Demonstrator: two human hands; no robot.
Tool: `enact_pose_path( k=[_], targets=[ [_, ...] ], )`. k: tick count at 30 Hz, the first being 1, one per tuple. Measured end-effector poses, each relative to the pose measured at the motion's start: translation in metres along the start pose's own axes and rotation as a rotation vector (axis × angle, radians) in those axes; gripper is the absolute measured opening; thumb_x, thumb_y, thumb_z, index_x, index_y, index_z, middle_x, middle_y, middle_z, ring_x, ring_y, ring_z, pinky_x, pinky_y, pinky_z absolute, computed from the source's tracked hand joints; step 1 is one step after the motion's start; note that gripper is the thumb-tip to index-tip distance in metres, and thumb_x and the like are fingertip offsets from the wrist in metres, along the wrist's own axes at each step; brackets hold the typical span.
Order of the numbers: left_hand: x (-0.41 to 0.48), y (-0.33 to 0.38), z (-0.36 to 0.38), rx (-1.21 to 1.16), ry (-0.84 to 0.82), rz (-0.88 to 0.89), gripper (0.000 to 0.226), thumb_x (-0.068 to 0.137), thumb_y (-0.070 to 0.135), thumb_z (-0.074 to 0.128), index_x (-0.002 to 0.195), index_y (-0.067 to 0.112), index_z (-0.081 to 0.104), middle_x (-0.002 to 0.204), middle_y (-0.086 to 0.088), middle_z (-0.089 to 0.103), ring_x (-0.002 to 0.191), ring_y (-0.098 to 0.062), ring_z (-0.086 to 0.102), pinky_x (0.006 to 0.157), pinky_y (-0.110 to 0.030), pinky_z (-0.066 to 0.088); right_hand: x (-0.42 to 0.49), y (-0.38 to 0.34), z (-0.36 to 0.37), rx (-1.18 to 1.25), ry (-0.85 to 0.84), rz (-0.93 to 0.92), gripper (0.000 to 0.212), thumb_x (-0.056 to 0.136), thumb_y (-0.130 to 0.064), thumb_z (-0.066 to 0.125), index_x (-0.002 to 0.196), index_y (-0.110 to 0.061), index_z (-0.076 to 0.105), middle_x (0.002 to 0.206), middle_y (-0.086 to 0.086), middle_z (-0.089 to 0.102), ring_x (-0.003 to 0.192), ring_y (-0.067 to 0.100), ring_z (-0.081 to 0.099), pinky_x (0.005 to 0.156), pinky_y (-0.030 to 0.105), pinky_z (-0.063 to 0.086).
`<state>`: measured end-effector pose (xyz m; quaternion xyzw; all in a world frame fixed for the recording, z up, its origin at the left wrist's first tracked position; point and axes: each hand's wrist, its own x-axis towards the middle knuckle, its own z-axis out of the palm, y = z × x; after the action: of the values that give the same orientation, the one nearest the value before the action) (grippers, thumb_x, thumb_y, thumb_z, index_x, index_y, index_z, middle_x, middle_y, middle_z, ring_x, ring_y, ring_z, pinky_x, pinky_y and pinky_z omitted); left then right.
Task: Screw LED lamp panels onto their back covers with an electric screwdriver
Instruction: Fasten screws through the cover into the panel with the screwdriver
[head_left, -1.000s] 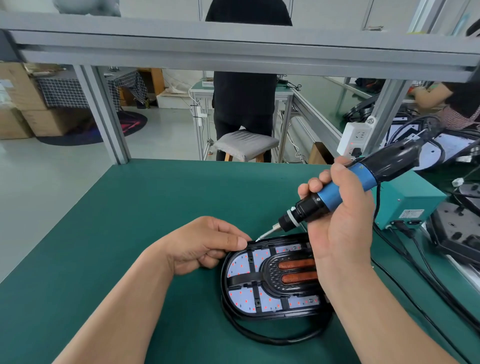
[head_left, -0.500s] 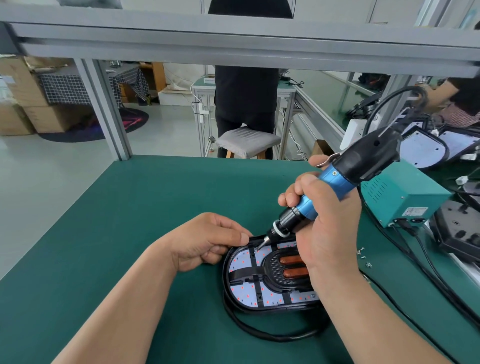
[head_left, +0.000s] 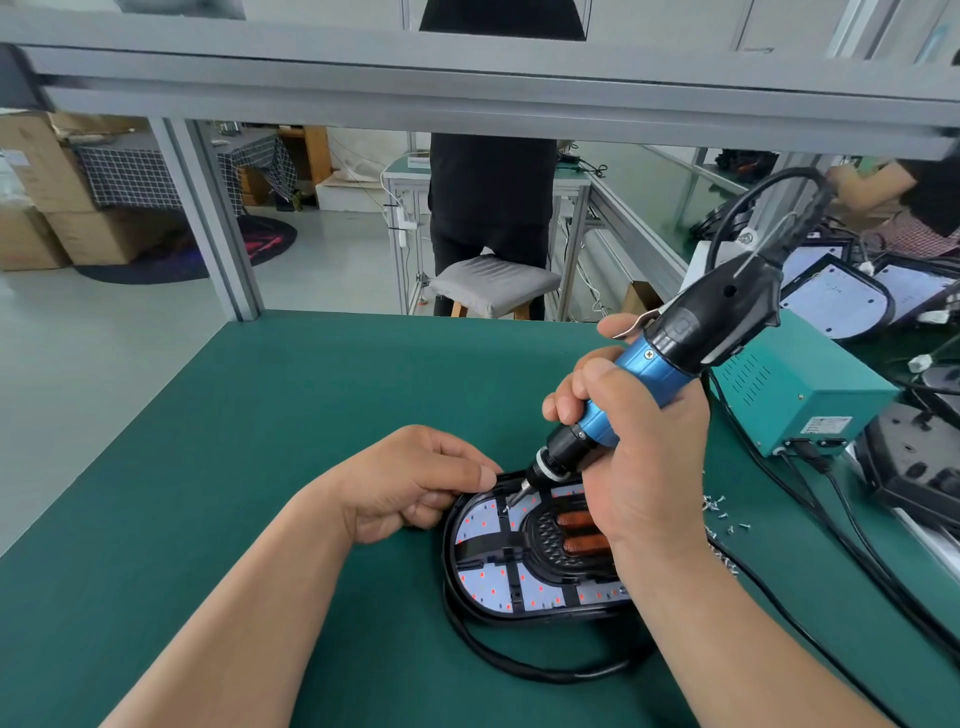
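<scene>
Electric screwdriver (head_left: 670, 358) has tipped steeper, and its bit is now down on the LED lamp panel (head_left: 491, 525), upper-left part. Right hand (head_left: 639, 457) grips its blue barrel. Left hand (head_left: 410, 483) pinches the back cover (head_left: 451, 566) at its far-left rim. Lamp lies on the green counter (head_left: 260, 441), with a black cable (head_left: 519, 670) looped around it. Loose screws (head_left: 719, 512) lie to the right.

1. Bright, even, diffuse light; the pale floor (head_left: 104, 364) far left of the right hand (head_left: 641, 457) gripping the screwdriver (head_left: 654, 371) is nearly washed out.
2. Soft shadows lie under the left hand (head_left: 410, 483) pinching the back cover (head_left: 519, 616), just left of the grip.
3. Focus is sharp at the grip.
4. The beam (head_left: 467, 98) above the grip bows with wide-angle distortion.
</scene>
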<state>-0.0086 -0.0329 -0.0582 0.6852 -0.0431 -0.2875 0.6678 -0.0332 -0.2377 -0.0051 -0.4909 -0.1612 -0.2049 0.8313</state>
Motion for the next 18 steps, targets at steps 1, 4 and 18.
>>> enact_pose_path(
  k=[1,4,18],
  targets=[
    [-0.001,0.0,0.0,0.002,-0.001,0.0,0.023,0.081,0.021,0.079,0.1,0.008,0.082,0.058,0.003,0.049,0.046,-0.005,0.025,0.039,-0.015,0.021,-0.001,0.0,0.0,-0.001,-0.008,-0.002,0.028,0.088,0.007,0.057,0.111,-0.009,0.06,0.07,0.01,0.051,0.057,0.028,0.051,0.066,0.045,0.05],
    [-0.001,0.001,0.001,0.006,0.004,-0.004,0.025,0.08,0.022,0.08,0.101,0.007,0.082,0.059,0.002,0.046,0.046,-0.005,0.025,0.039,-0.015,0.021,-0.002,0.0,0.003,0.007,-0.028,-0.001,0.029,0.087,0.006,0.058,0.112,-0.008,0.059,0.071,0.009,0.052,0.056,0.027,0.051,0.066,0.044,0.05],
    [-0.014,0.005,-0.006,0.226,-0.05,0.014,0.034,0.078,0.023,0.082,0.109,0.011,0.082,0.083,-0.011,0.059,0.052,-0.014,0.021,0.043,-0.021,0.017,-0.005,-0.003,0.004,-0.013,-0.133,0.014,0.028,0.086,-0.004,0.064,0.114,-0.008,0.06,0.07,0.008,0.055,0.058,0.028,0.054,0.068,0.047,0.05]
  ],
)
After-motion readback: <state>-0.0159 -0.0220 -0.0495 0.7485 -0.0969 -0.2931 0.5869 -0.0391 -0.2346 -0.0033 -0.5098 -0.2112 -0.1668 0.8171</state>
